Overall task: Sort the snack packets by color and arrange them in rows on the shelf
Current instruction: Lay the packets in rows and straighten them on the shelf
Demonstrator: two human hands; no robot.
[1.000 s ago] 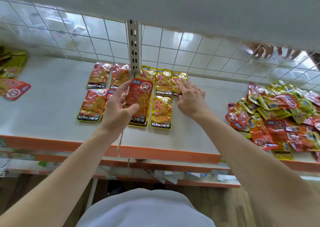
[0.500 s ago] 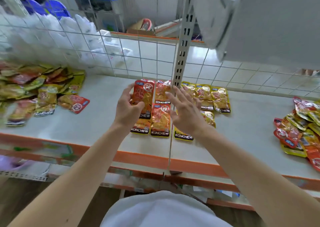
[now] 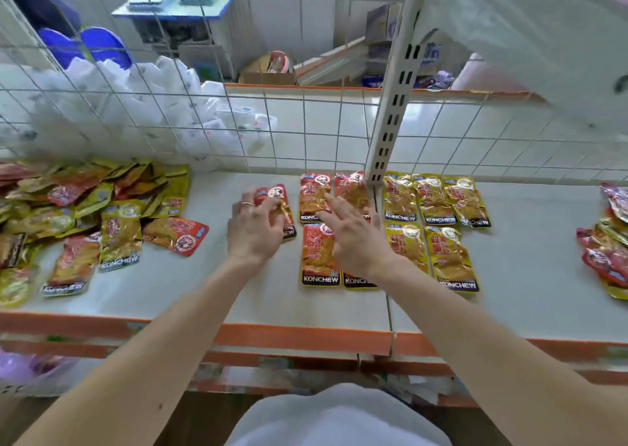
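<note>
White metal shelf (image 3: 526,258) with an orange front edge carries all the packets. At its left end lies a loose mixed heap of red and yellow foil snack packets (image 3: 85,214). A second mixed heap (image 3: 606,245) sits at the right edge of the view. Between them, just left of the perforated white upright post (image 3: 390,105), four red foil packets (image 3: 314,197) lie flat in two rows of two. Just right of the post, five yellow foil packets (image 3: 431,200) lie flat, three behind and two in front. A white wire grid panel (image 3: 303,129) closes the back of the shelf.

The left hand (image 3: 255,231) grasps a single red foil packet (image 3: 278,197), fingers curled over its lower part. This packet is just left of the red rows, low over the shelf; blur prevents confirming contact with the shelf. The right hand (image 3: 355,241) is released, fingers straight and spread above the red rows, holding nothing.
</note>
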